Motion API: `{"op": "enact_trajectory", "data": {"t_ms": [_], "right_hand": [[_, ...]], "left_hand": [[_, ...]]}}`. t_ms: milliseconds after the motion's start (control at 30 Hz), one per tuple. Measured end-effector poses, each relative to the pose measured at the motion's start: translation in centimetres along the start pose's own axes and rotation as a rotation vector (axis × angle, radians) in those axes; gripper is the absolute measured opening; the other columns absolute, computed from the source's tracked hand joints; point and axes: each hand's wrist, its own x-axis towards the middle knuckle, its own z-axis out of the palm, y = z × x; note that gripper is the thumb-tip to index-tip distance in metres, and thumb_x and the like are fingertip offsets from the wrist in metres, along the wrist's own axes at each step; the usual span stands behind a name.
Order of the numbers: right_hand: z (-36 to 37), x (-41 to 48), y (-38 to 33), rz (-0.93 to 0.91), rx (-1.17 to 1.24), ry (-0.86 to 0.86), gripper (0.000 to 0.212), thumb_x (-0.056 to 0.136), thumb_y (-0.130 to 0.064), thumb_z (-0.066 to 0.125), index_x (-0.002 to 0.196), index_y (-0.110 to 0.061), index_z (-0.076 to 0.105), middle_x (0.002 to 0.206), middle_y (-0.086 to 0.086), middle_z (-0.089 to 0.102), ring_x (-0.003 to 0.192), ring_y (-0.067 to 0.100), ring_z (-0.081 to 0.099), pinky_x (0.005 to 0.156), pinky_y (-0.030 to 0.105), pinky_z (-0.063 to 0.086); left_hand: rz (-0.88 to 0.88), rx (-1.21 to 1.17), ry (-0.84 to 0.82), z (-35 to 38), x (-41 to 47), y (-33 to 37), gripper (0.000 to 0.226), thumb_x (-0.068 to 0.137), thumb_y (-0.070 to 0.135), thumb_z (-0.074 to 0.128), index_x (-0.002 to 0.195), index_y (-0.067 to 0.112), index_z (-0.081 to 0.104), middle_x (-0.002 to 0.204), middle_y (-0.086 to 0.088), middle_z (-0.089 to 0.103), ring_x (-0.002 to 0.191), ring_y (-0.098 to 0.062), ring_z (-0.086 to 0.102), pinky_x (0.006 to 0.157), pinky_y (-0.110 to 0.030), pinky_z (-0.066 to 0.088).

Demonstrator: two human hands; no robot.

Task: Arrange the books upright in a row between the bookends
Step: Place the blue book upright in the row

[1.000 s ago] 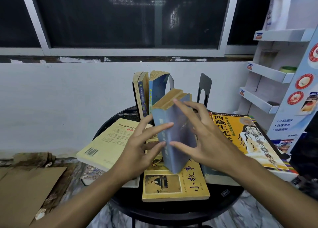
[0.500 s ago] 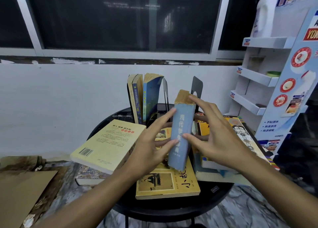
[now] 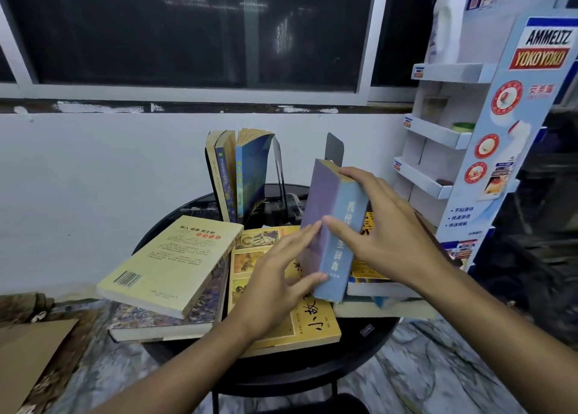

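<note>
Holding the blue book (image 3: 322,201) nearly upright over the flat books (image 3: 312,319) on the tabletop (image 3: 312,373), my right grip (image 3: 394,232) curled around its top and spine; left grip (image 3: 275,279) lay straight-fingered against its cover, bookends (image 3: 334,146) just behind.

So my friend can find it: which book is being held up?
Find the round black table under the dark window. Above it, the right hand grips one thick book, the left hand touching it. It alone is in the air, characters down its bluish spine; the books beneath lie flat, yellow.
</note>
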Motion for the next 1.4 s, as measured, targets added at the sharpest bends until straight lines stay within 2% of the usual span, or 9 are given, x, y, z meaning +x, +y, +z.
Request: {"op": "enact_trajectory", "data": {"t_ms": [133, 233, 400, 533, 633, 733, 933, 1067, 1400], "right_hand": [[1.2, 0.4, -0.7, 0.015, -0.052, 0.063, 0.064, 0.089, -0.05, 0.069, 0.143, -0.037, 0.038, 0.128, -0.004, 0.056, 0.108, 0.01, 0.053, 0.079, 0.015, 0.034], [1.8, 0.8, -1.1, 0.049, -0.085, 0.062, 0.06, 0.09, -0.05, 0.067, 0.141, -0.038, 0.037, 0.121, -0.002, 0.06, 0.103, 0.016, 0.056, 0.077, 0.023, 0.036], [1.9, 1.2, -1.5, 0.058, -0.059, 0.103, 0.049, 0.09, -0.037, 0.067, 0.134, -0.033, 0.045, 0.108, -0.002, 0.066, 0.085, 0.013, 0.055, 0.069, 0.015, 0.033], [2.0, 1.4, -1.9, 0.048, -0.042, 0.135, 0.047, 0.09, -0.034, 0.068, 0.133, -0.03, 0.049, 0.113, -0.001, 0.066, 0.09, 0.01, 0.058, 0.073, 0.014, 0.039], [2.2, 1.7, -2.0, 0.032, -0.038, 0.16, 0.047, 0.09, -0.033, 0.069, 0.132, -0.029, 0.049, 0.119, -0.003, 0.064, 0.093, 0.005, 0.055, 0.074, 0.006, 0.037], [2.2, 2.2, -2.2, 0.025, -0.025, 0.192, 0.046, 0.09, -0.032, 0.069, 0.132, -0.029, 0.05, 0.121, -0.004, 0.063, 0.094, 0.0, 0.052, 0.076, -0.002, 0.033], [2.5, 3.4, -2.6, 0.011, 0.017, 0.226, 0.047, 0.09, -0.032, 0.07, 0.132, -0.03, 0.05, 0.118, -0.007, 0.061, 0.089, -0.002, 0.047, 0.073, -0.002, 0.034], [2.8, 4.0, -2.5, 0.001, 0.043, 0.215, 0.047, 0.09, -0.033, 0.069, 0.133, -0.03, 0.05, 0.122, -0.007, 0.062, 0.095, 0.004, 0.057, 0.074, 0.007, 0.037], [3.2, 4.8, -1.7, -0.01, 0.089, 0.2, 0.047, 0.089, -0.031, 0.07, 0.131, -0.033, 0.051, 0.119, -0.009, 0.062, 0.091, 0.003, 0.057, 0.073, 0.003, 0.037]], "left_hand": [[0.015, 0.013, 0.028, 0.2, -0.3, -0.1, 0.078, 0.086, 0.017, 0.077, 0.151, 0.036, 0.039, 0.147, 0.017, 0.048, 0.138, -0.007, 0.043, 0.079, -0.026, 0.062], [0.002, 0.021, 0.04, 0.3, -0.4, -0.1, 0.075, 0.087, 0.021, 0.076, 0.151, 0.035, 0.04, 0.148, 0.018, 0.046, 0.14, -0.006, 0.041, 0.085, -0.031, 0.061], [-0.005, 0.017, 0.044, 0.3, -0.4, -0.1, 0.073, 0.086, 0.026, 0.074, 0.151, 0.032, 0.042, 0.151, 0.02, 0.043, 0.142, 0.002, 0.035, 0.096, -0.038, 0.057], [0.001, -0.013, 0.035, -0.1, -0.3, 0.0, 0.074, 0.087, 0.021, 0.075, 0.151, 0.035, 0.041, 0.151, 0.021, 0.042, 0.142, 0.0, 0.035, 0.092, -0.033, 0.059], [0.011, -0.053, 0.039, -0.5, -0.1, 0.3, 0.074, 0.087, 0.018, 0.076, 0.15, 0.036, 0.043, 0.149, 0.019, 0.044, 0.141, -0.003, 0.038, 0.086, -0.03, 0.061], [0.012, -0.06, 0.043, -1.6, 0.5, 0.4, 0.065, 0.09, 0.019, 0.074, 0.147, 0.033, 0.048, 0.148, 0.019, 0.047, 0.139, -0.002, 0.042, 0.093, -0.028, 0.058], [0.08, 0.205, 0.197, -6.1, 4.1, -0.3, 0.051, 0.093, 0.019, 0.071, 0.141, 0.029, 0.057, 0.139, 0.018, 0.057, 0.128, 0.002, 0.052, 0.098, -0.027, 0.054], [0.125, 0.55, 0.276, -10.4, 8.4, -1.8, 0.053, 0.093, 0.017, 0.07, 0.143, 0.025, 0.054, 0.144, 0.013, 0.054, 0.134, -0.006, 0.046, 0.114, -0.034, 0.039], [0.072, 1.074, 0.118, -15.8, 16.9, -4.9, 0.067, 0.09, 0.041, 0.07, 0.15, 0.034, 0.042, 0.156, 0.011, 0.043, 0.146, -0.02, 0.035, 0.118, -0.049, 0.03]]}}
